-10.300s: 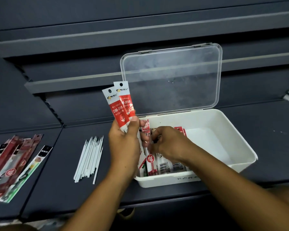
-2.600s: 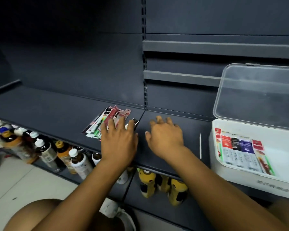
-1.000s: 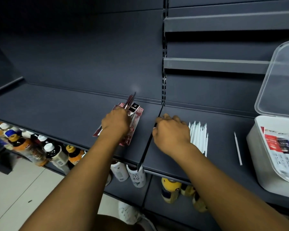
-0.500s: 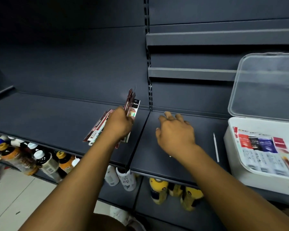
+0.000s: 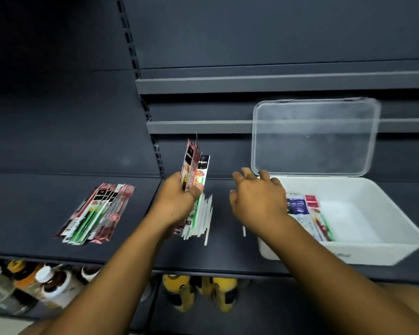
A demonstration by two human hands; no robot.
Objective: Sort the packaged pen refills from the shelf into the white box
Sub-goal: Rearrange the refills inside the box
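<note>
The left hand (image 5: 178, 201) clamps thumb and fingers round the lower part of a bundle of packaged refills (image 5: 194, 169), held upright above the shelf (image 5: 29, 209), between the pile at the left and the white box (image 5: 348, 252). The grip sits low and the packet tops fan apart, so I judge that one slick sleeve could slide out on the way rightward. It might then drop among the loose white tubes (image 5: 202, 217) lying directly beneath, or off the near edge toward the bottles (image 5: 51, 286) on the lower level. The right hand (image 5: 257, 199) hovers with fingers spread and holding nothing, just left of the box's far-left corner. A careless sweep there could knock the clear lid (image 5: 312, 136), which stands upright at the far rim, down over the opening. It could also flick the single white stick (image 5: 244, 230) lying near the box's left wall. The box holds a row of packets (image 5: 307, 211) laid flat against its left side, with the right part of its floor showing white. A further pile of packets (image 5: 94, 213) lies on the shelf well to the left, so the sorting looks far from finished.
</note>
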